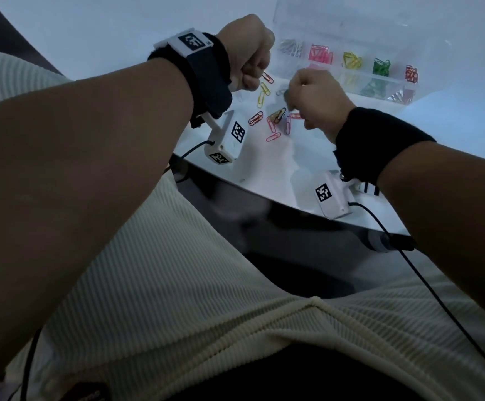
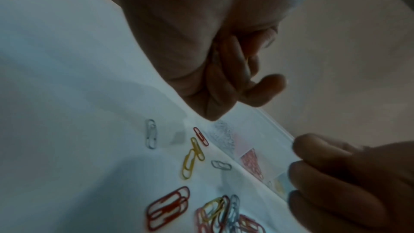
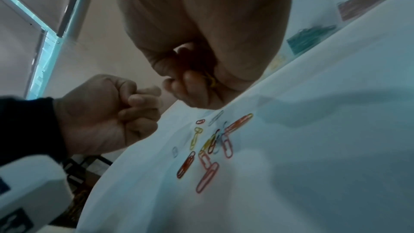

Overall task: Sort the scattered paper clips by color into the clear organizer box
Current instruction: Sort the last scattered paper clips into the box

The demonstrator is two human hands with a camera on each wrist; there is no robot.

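Observation:
Loose paper clips (image 1: 276, 117) in red, pink, yellow and blue lie in a small pile on the white table (image 1: 351, 146). My right hand (image 1: 307, 96) hovers just above the pile with its fingers curled. In the right wrist view it (image 3: 195, 81) holds a yellow clip (image 3: 211, 80) inside the curl. My left hand (image 1: 252, 65) is a closed fist over the pile's left side, near a red clip (image 1: 267, 78) and two yellow clips (image 1: 262, 95). Nothing clearly shows inside that fist (image 2: 235, 77). The clear organizer box (image 1: 364, 63) stands behind, with silver, pink, yellow, green and red clips in separate compartments.
The box's clear lid (image 1: 336, 18) stands open behind it. A single silver clip (image 2: 150, 134) lies apart to the left of the pile. The table's near edge (image 1: 264, 195) curves close to my body, and black cables (image 1: 409, 256) trail from the wrist cameras.

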